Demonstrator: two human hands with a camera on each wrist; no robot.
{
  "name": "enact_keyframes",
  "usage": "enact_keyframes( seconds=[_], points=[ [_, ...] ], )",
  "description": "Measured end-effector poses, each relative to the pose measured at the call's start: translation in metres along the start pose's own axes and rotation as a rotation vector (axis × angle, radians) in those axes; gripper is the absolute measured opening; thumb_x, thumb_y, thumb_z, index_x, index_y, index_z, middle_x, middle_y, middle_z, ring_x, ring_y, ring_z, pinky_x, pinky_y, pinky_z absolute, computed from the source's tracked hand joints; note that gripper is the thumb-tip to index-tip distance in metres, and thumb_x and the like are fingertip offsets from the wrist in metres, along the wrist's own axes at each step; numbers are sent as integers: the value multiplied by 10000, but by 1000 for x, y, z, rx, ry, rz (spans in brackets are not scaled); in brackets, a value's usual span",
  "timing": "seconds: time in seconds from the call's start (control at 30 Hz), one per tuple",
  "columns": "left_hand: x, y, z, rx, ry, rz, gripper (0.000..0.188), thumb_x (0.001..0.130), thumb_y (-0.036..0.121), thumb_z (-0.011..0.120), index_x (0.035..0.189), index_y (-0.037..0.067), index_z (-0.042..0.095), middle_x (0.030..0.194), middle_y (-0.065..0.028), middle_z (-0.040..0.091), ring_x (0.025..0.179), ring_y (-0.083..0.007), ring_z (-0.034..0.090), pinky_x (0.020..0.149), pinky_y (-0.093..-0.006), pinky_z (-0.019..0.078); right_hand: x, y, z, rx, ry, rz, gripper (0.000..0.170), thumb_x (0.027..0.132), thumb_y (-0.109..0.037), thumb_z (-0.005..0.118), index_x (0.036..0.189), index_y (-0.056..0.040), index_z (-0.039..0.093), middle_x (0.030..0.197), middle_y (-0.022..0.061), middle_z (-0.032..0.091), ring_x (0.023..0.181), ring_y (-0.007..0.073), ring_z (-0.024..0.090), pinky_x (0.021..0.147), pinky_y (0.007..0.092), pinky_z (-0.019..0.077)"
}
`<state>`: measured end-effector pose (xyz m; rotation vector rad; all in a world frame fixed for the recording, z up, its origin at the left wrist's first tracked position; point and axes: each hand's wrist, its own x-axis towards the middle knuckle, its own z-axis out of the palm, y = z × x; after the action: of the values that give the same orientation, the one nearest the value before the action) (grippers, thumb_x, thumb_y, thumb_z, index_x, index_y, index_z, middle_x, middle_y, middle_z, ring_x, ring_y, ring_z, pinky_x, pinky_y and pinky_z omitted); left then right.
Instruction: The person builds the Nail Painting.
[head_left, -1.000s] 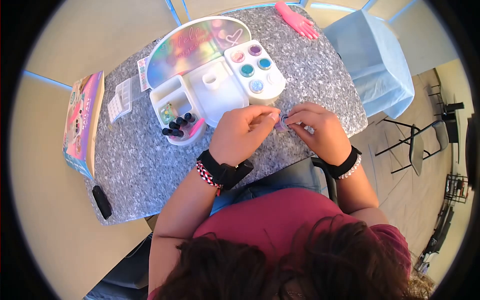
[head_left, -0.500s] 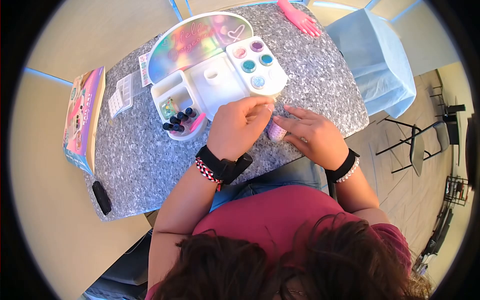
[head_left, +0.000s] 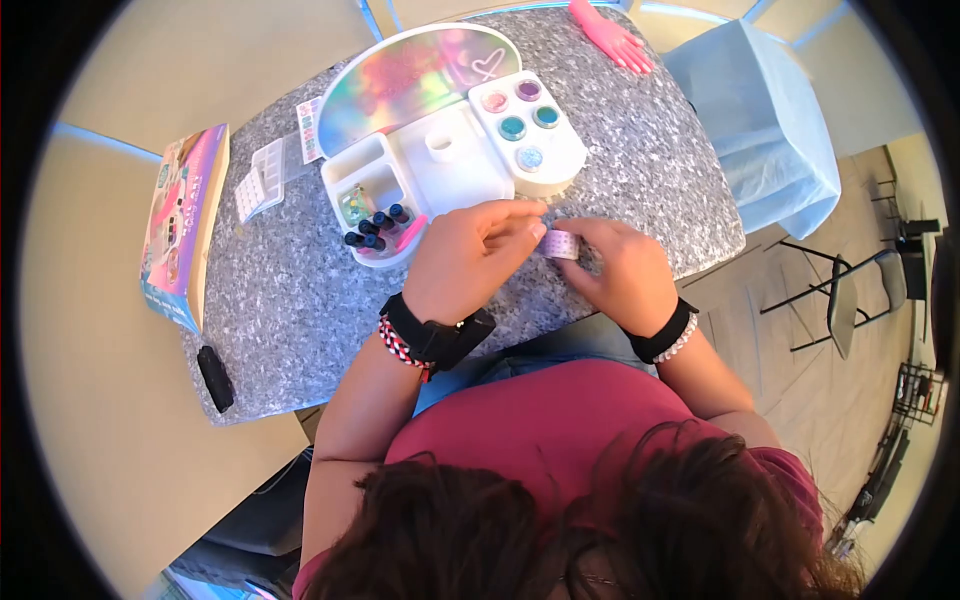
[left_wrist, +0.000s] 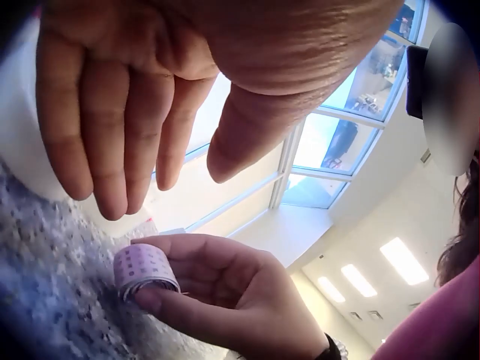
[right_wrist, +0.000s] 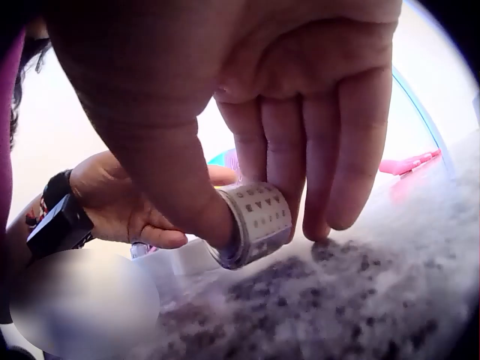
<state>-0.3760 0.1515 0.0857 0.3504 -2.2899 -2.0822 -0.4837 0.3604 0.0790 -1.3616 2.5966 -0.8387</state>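
A small roll of pale pink printed strip (head_left: 561, 244) is pinched between the thumb and fingers of the right hand (head_left: 628, 274), above the grey speckled table. The right wrist view shows the coiled roll (right_wrist: 257, 223) with rows of small marks, the thumb at its inner side. Just to the left, the left hand (head_left: 468, 262) hovers with nothing seen in it. Its fingers hang nearly straight and the thumb stands apart in the left wrist view, above the roll (left_wrist: 147, 271) and not touching it.
Beyond the hands stands a white organizer (head_left: 465, 180) with glitter pots and dark-capped bottles. A colourful box (head_left: 184, 225), a white compartment tray (head_left: 262, 178) and a black object (head_left: 215, 379) lie left. A pink model hand (head_left: 612, 38) lies at the far edge.
The right hand's fingers have closed round the roll, which has turned on its side. The left hand stays beside it. The table and its objects have shifted slightly right in the head view.
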Motion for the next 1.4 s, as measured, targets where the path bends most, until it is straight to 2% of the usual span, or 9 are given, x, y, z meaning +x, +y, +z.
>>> enact_keyframes(
  seconds=[0.23, 0.33, 0.4, 0.5, 0.67, 0.87, 1.2, 1.37, 1.4],
  points=[
    [-45, 32, -76, 104, 205, 185, 304, 1070, 99, 679, 1348, -21, 707, 1312, -147, 767, 1162, -165, 731, 1029, -315, 561, 48, -30, -30, 536, -46, 1, 342, 895, -21, 833, 1222, -23, 736, 1096, 94, 803, 1018, 206, 795, 881, 344, 655],
    [-54, 27, -121, 178, 514, 274, 278, 1049, 118, 712, 1307, 15, 735, 1290, -110, 779, 1186, -180, 722, 1052, -353, 547, 83, -46, -36, 566, -58, -148, 303, 895, -55, 848, 1177, -30, 742, 1114, 104, 780, 999, 203, 783, 867, 335, 650],
    [-57, 26, -140, 559, 710, 260, 267, 982, 143, 788, 1243, 88, 780, 1338, -103, 759, 1287, -252, 682, 1103, -418, 514, 105, -56, -29, 538, -74, -200, 292, 896, -64, 847, 1168, -35, 745, 1096, 100, 773, 980, 204, 777, 864, 338, 649],
    [-55, 3, -156, 1009, 735, 320, 280, 899, 172, 856, 1175, 143, 812, 1403, -101, 722, 1377, -325, 615, 1152, -489, 467, 136, -63, -13, 509, -123, -285, 301, 887, -113, 861, 1161, -49, 754, 1055, 99, 759, 921, 222, 758, 843, 343, 646],
    [-53, -9, -154, 1039, 605, 281, 317, 840, 182, 895, 1147, 232, 833, 1574, -151, 583, 1514, -437, 444, 1233, -543, 379, 167, -77, 5, 377, -132, -405, 304, 848, -178, 890, 1101, -77, 754, 1061, 85, 760, 973, 266, 721, 849, 389, 609],
    [-54, -22, -146, 1076, 630, 219, 339, 827, 209, 914, 1156, 240, 837, 1597, -158, 564, 1538, -437, 417, 1263, -547, 345, 188, -80, 33, 211, -71, -618, 304, 775, -162, 894, 1049, -127, 767, 1026, 48, 765, 1070, 309, 680, 965, 441, 544],
    [-55, -29, -143, 1070, 659, 221, 328, 837, 218, 904, 1158, 234, 836, 1594, -172, 560, 1535, -441, 421, 1255, -544, 356, 197, -84, 64, 109, -123, -688, 269, 756, -149, 882, 1005, -120, 785, 1009, 65, 767, 1081, 313, 676, 998, 452, 526],
    [-56, -30, -149, 1024, 596, 246, 276, 853, 269, 889, 1113, 202, 826, 1552, -151, 597, 1497, -419, 471, 1226, -541, 383, 195, -71, 70, 80, -219, -697, 189, 872, -102, 785, 1059, -87, 805, 1083, 87, 771, 1140, 328, 679, 1022, 452, 531],
    [-57, -28, -153, 1029, 662, 325, 269, 877, 295, 872, 1114, 179, 817, 1470, -142, 664, 1406, -395, 567, 1182, -527, 438, 196, -73, 69, 111, -167, -709, 195, 896, -85, 758, 1085, -87, 809, 1098, 94, 771, 1147, 330, 677, 1031, 452, 530]
  ],
)
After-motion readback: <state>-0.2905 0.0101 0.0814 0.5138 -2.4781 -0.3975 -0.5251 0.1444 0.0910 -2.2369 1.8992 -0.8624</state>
